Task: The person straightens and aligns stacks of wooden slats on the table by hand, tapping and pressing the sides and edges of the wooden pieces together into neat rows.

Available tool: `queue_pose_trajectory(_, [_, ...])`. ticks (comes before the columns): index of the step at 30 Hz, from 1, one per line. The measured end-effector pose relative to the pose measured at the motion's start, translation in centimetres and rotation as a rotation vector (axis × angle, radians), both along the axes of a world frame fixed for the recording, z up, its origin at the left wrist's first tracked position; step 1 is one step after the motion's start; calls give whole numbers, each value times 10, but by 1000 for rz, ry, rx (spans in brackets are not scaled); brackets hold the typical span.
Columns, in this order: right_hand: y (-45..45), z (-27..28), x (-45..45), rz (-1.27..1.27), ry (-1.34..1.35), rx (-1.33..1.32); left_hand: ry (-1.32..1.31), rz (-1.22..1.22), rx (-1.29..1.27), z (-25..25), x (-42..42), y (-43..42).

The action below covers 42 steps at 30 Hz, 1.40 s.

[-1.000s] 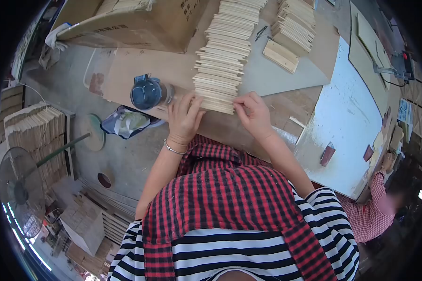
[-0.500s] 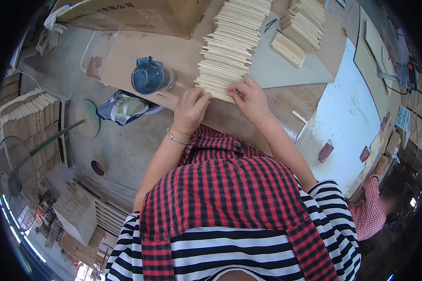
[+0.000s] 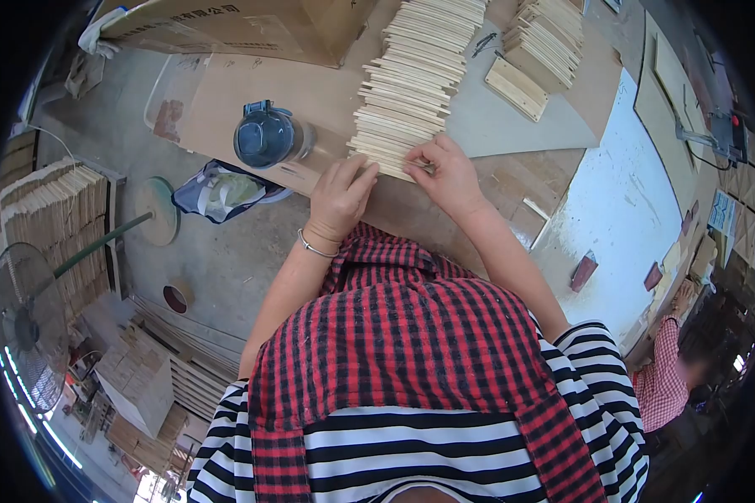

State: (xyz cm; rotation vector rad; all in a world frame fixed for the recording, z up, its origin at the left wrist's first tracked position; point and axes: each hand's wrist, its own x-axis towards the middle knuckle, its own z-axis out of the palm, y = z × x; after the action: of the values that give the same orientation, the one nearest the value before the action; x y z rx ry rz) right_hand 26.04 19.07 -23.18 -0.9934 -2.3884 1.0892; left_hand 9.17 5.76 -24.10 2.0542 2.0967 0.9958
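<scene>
A long row of thin pale wooden pieces point(image 3: 407, 92) runs up the table, its near end between my two hands. At the left corner of that end, my left hand point(image 3: 340, 194), with a bracelet at the wrist, has its fingers bent and gripping the edge of the nearest pieces. Across from it, my right hand point(image 3: 445, 174) pinches the right ends of the nearest pieces between thumb and forefinger. A dark-lidded jar point(image 3: 264, 136) stands left of the row. Further right lies a single wooden board point(image 3: 517, 88) beside a second stack of pieces point(image 3: 545, 42).
A cardboard box point(image 3: 243, 29) stands at the back left. A bag point(image 3: 222, 193) hangs by the table's left edge, near a standing fan point(image 3: 27, 327). On the right are a white board point(image 3: 617, 201) and a co-worker in a checked sleeve point(image 3: 664, 377).
The view has shifted, so the table items appear higher and slightly to the right. My right hand has moved in a little over the near end of the row.
</scene>
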Motion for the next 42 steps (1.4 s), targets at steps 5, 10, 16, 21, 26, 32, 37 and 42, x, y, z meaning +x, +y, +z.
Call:
queue_pose_trajectory(5, [-1,1,-1,-18,-1,-8,-33,-16,5,-4,-3,-2])
queue_pose_trajectory(10, [-1,0,-2,-29,8,-12,47,-27,15,1,-2,-4])
queue_pose_trajectory(16, [-2,0,-2,-32,1,-25,80,-11,-69,9,2,7])
queue_pose_trajectory(21, [-1,2,-2,-28,-5,-34,115,-15,-61,6,2,8])
queue_pose_trajectory(26, [0,3,-2,-21,-10,-44,144,-8,-49,4,2,8])
queue_pose_trajectory(32, [1,4,-3,-27,0,-83,148,-2,-36,6,3,2])
queue_pose_trajectory(37, [0,5,-4,-31,7,-95,88,-28,-63,7,4,7])
queue_pose_trajectory(42, [1,4,-3,-33,0,-82,105,-12,-136,11,5,15])
